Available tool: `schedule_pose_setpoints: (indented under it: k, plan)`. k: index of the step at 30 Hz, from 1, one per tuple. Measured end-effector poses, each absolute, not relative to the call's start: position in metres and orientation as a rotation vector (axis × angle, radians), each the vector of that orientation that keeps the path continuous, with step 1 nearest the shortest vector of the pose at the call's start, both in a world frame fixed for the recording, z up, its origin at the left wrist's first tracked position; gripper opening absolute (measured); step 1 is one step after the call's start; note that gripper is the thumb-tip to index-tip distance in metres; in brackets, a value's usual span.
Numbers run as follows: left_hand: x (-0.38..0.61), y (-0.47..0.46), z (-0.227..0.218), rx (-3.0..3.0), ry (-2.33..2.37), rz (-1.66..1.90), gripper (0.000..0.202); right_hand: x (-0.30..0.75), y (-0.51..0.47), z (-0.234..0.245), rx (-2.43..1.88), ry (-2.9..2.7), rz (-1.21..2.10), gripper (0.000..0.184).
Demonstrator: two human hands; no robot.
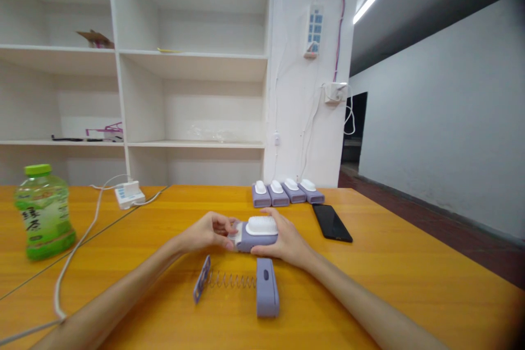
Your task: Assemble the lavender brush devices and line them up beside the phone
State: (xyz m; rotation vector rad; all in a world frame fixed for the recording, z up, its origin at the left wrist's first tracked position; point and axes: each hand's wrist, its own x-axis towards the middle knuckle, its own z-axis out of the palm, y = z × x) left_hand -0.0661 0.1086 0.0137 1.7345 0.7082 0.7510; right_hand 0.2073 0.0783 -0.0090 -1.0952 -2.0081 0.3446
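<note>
A purple device with a white brush-like top [258, 232] lies on the orange table [389, 284] between my hands. My right hand [287, 243] wraps round its right side, fingers closed on the body. My left hand [209, 232] pinches the white end piece at the device's left end. Just in front of the hands lie a purple cover [267, 287], a thin coil spring [232, 281] and a small purple plate [202, 279] standing on edge at the spring's left end.
Several more purple devices [287, 192] stand in a row at the table's back edge. A black phone [332, 222] lies to the right. A green bottle [44, 211] stands far left, with a white power strip [129, 194] and cable. White shelves rise behind.
</note>
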Motion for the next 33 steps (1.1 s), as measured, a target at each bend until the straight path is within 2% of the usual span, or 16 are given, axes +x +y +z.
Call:
schedule_pose_setpoints:
  k: [15,22,33]
  plan:
    - [-0.061,0.106,0.009,1.743,0.679,0.802,0.032,0.204,0.076,-0.009,-1.13,-2.0,0.301,0.087]
    - [-0.06,0.109,-0.003,1.699,0.642,0.848,0.045,0.206,0.079,-0.01,-1.112,-2.026,0.309,0.098]
    - [-0.054,0.103,0.0,1.865,0.75,0.827,0.047,0.205,0.079,-0.01,-1.127,-2.044,0.315,0.102]
